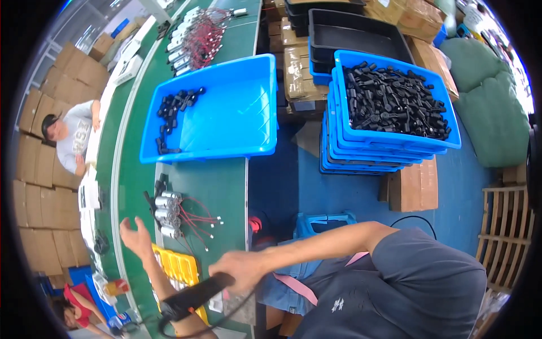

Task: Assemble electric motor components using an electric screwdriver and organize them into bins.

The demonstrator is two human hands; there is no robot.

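Gripping a black tool [195,295], the right hand [244,270] is clenched; the left hand [135,236] hangs released beside the motors [166,213] on the worktop [220,186].

table [223,186]: green top, pale edge strip
tray [240,107]: bright blue, black parts [175,104] in its left corner
stacked bins [389,141]: blue, heaped with black pieces [395,101]
motors [166,214]: silver, red wires
yellow holder [178,265]: plain yellow, near the table's front edge
tool [195,295]: black, in right hand [243,270]
boxes [415,186]: brown card
floor [282,181]: blue
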